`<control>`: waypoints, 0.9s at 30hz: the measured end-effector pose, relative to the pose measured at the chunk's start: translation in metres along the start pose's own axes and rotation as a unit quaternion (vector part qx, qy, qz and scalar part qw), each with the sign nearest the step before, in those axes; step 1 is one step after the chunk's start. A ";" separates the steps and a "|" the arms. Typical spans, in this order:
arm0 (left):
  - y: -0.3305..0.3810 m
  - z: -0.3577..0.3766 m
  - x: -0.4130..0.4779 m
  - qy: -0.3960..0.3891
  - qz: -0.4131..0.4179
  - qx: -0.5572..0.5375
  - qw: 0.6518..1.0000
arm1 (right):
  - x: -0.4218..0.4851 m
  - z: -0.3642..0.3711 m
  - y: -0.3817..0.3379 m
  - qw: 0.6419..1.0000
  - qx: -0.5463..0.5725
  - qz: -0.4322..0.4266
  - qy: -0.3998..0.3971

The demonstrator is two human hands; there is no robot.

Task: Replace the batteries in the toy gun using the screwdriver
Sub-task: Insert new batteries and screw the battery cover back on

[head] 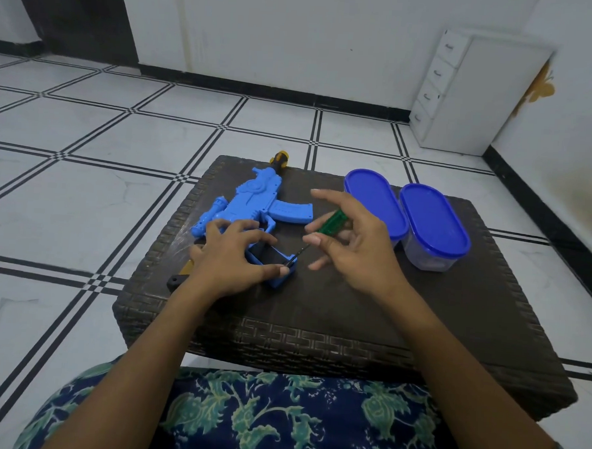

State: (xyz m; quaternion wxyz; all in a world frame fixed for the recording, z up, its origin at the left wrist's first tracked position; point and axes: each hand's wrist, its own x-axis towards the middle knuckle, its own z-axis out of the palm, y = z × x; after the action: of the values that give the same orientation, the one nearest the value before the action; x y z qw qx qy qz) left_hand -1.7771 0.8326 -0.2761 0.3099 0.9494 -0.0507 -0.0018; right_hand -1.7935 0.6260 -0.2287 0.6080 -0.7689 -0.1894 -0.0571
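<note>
A blue toy gun [254, 201] lies on a low dark woven table [351, 313], muzzle tip orange and black at the far end. My left hand [233, 255] grips its rear grip section, where an open dark compartment [269, 253] shows. My right hand [348, 241] pinches a green-handled screwdriver [332, 222], whose thin metal shaft slants down to the compartment's right edge beside my left thumb. Whether batteries sit inside is hidden.
Two clear oval containers with blue lids [374, 201] [431, 224] stand at the table's right rear. A black and yellow piece [182, 273] pokes out under my left wrist. A white drawer unit [466, 96] stands by the far wall on the tiled floor.
</note>
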 end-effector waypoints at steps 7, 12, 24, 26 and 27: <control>0.005 -0.003 -0.002 0.004 -0.012 0.002 1.000 | 0.001 0.001 0.001 0.999 -0.044 0.007 0.000; 0.004 -0.002 -0.002 0.002 -0.003 -0.003 1.000 | 0.000 0.000 0.001 0.995 -0.096 0.010 0.038; -0.005 -0.010 -0.001 -0.071 0.016 -0.002 0.997 | 0.000 -0.002 -0.004 0.983 -0.111 0.015 0.143; -0.005 -0.011 -0.001 -0.078 0.020 0.016 0.997 | 0.001 -0.006 -0.005 0.975 -0.109 0.018 0.194; -0.004 -0.011 -0.002 -0.079 0.019 0.027 0.996 | 0.002 -0.008 -0.004 0.971 -0.107 0.017 0.214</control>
State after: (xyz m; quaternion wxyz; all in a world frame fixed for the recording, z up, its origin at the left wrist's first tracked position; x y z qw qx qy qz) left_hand -1.7784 0.8430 -0.2694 0.2788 0.9533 -0.0931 -0.0695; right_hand -1.7922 0.6191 -0.2221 0.5497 -0.8024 -0.0348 -0.2299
